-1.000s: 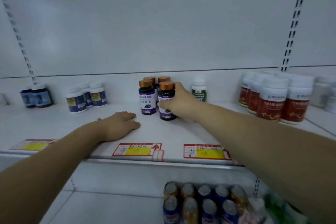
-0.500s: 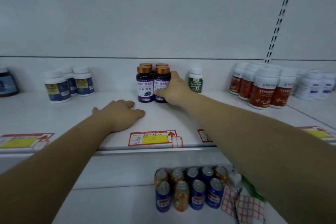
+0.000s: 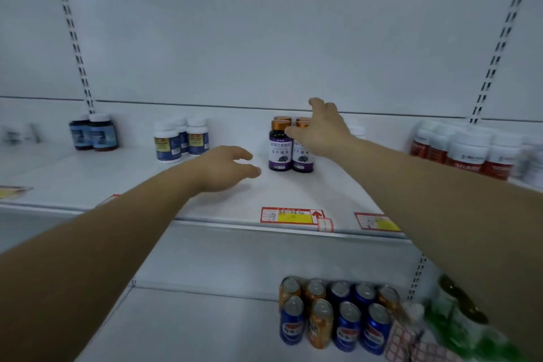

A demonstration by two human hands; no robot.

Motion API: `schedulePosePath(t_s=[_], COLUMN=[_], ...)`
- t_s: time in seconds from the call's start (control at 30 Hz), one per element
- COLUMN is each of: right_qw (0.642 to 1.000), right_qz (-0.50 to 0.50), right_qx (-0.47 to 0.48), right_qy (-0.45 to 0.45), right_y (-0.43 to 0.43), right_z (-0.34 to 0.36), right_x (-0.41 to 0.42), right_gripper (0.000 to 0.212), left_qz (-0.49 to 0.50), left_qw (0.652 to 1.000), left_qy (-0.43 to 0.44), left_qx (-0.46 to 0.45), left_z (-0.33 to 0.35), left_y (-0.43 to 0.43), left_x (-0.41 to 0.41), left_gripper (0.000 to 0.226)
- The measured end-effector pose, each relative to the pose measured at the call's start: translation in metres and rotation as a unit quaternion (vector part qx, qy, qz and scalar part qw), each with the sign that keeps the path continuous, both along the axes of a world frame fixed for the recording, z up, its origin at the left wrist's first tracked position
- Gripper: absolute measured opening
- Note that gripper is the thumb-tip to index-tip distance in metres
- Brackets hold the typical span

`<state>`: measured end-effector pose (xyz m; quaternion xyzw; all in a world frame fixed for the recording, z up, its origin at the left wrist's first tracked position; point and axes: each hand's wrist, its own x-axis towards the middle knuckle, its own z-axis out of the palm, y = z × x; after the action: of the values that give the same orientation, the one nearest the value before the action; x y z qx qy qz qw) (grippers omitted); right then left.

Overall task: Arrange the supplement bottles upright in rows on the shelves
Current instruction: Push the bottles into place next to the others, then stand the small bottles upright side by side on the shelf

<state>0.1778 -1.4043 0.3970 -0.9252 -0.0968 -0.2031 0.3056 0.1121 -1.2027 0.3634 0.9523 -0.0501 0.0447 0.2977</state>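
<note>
Several dark purple bottles with copper caps [image 3: 280,146] stand upright in two rows at the middle of the white shelf [image 3: 293,194]. My right hand [image 3: 320,129] hovers open over their right side, fingers spread, holding nothing and partly hiding the front right bottle [image 3: 302,156]. Just left of the group, my left hand [image 3: 227,167] is raised slightly above the shelf, its fingers loosely open. White bottles with blue and yellow labels [image 3: 182,142] stand further left, and dark blue bottles [image 3: 94,132] stand at the far left.
White bottles with red labels [image 3: 464,153] crowd the right end of the shelf. Price tags [image 3: 293,215] line the front edge. On the shelf below stand several blue and orange soda cans [image 3: 335,314], with green packaging [image 3: 458,320] to their right.
My right hand has let go of the front right purple bottle and lifted with fingers open. My left hand has risen off the shelf and moved toward the bottles.
</note>
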Motion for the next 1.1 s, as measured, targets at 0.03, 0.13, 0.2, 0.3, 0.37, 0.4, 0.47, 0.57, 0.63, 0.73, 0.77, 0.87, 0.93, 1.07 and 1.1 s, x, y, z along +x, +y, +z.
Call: schedulePosePath(t_s=[0.03, 0.13, 0.2, 0.3, 0.37, 0.4, 0.47, 0.57, 0.63, 0.73, 0.77, 0.87, 0.93, 1.07, 1.1], right_qw=[1.0, 0.996, 0.991, 0.981, 0.97, 0.965, 0.951, 0.927, 0.912, 0.901, 0.898, 0.899, 0.903, 0.905, 0.905], right_qz=[0.011, 0.053, 0.089, 0.16, 0.212, 0.236, 0.283, 0.349, 0.381, 0.399, 0.4, 0.384, 0.361, 0.331, 0.323], right_qx=[-0.02, -0.073, -0.104, -0.112, -0.116, -0.117, -0.123, -0.139, -0.147, -0.165, -0.17, -0.178, -0.179, -0.167, -0.161], right_qy=[-0.011, -0.006, -0.007, -0.003, 0.007, 0.009, 0.011, 0.011, 0.021, 0.049, 0.066, 0.116, 0.149, 0.209, 0.226], right_y=[0.009, 0.057, 0.107, 0.204, 0.275, 0.311, 0.38, 0.472, 0.521, 0.578, 0.592, 0.626, 0.645, 0.69, 0.704], right_z=[0.004, 0.01, 0.009, 0.0, -0.01, -0.016, -0.029, -0.05, -0.067, -0.101, -0.115, -0.161, -0.192, -0.254, -0.268], right_x=[-0.007, -0.033, -0.052, -0.087, -0.113, -0.127, -0.158, -0.202, -0.222, -0.233, -0.231, -0.21, -0.186, -0.128, -0.114], right_gripper=[0.079, 0.078, 0.076, 0.075, 0.076, 0.076, 0.075, 0.071, 0.071, 0.069, 0.068, 0.068, 0.063, 0.056, 0.056], left_qz=[-0.002, 0.007, 0.019, 0.051, 0.081, 0.096, 0.128, 0.175, 0.192, 0.218, 0.225, 0.23, 0.226, 0.216, 0.215], left_qw=[1.0, 0.999, 0.997, 0.993, 0.99, 0.988, 0.982, 0.974, 0.968, 0.963, 0.961, 0.956, 0.954, 0.946, 0.943], left_qy=[-0.007, -0.02, -0.032, -0.03, -0.014, 0.001, 0.035, 0.077, 0.105, 0.14, 0.152, 0.18, 0.196, 0.234, 0.247], left_qx=[0.014, 0.044, 0.075, 0.102, 0.115, 0.121, 0.132, 0.123, 0.119, 0.08, 0.061, 0.015, 0.02, 0.054, 0.053], left_z=[0.004, 0.01, 0.008, -0.003, -0.015, -0.021, -0.037, -0.064, -0.083, -0.115, -0.127, -0.162, -0.184, -0.226, -0.236], left_y=[0.012, 0.063, 0.106, 0.184, 0.241, 0.269, 0.324, 0.396, 0.436, 0.488, 0.502, 0.543, 0.569, 0.63, 0.647], left_x=[-0.01, -0.052, -0.086, -0.144, -0.182, -0.2, -0.237, -0.284, -0.306, -0.318, -0.317, -0.301, -0.281, -0.23, -0.217], left_gripper=[0.053, 0.054, 0.055, 0.056, 0.058, 0.059, 0.06, 0.061, 0.062, 0.064, 0.064, 0.062, 0.061, 0.062, 0.062])
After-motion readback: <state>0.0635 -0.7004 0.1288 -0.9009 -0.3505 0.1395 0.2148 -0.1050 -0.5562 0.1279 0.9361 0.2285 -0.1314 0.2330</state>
